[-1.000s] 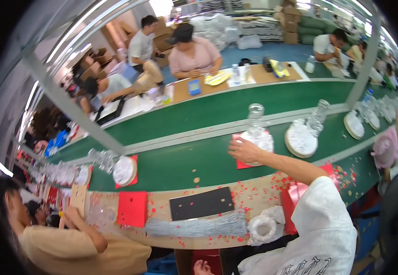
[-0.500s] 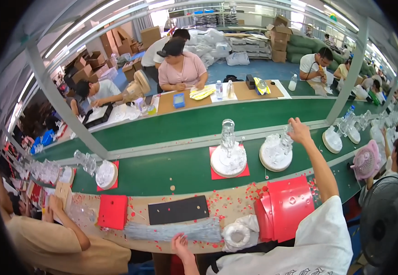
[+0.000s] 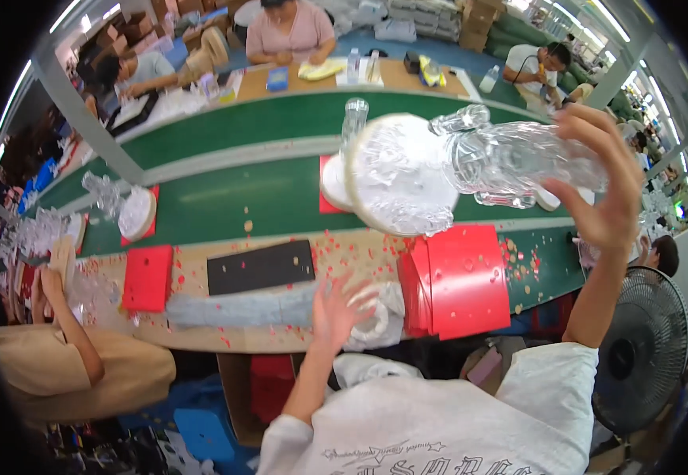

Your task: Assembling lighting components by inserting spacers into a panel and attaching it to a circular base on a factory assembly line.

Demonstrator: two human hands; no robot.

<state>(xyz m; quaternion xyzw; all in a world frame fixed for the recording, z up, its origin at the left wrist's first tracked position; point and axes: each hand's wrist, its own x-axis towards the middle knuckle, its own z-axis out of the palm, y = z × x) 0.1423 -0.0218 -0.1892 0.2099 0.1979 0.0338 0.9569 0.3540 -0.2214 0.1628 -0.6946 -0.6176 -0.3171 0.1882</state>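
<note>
One clear figurine [image 3: 502, 162] with its round white base [image 3: 399, 178] is now off the green belt [image 3: 241, 206]: our right hand [image 3: 617, 196] grips it sideways; our left hand [image 3: 336, 310], empty, spreads wide nearer us.

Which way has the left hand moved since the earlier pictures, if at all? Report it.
Yes: the left hand has moved rightward and forward, judged against the white roll, which it now partly overlaps in view.
</note>
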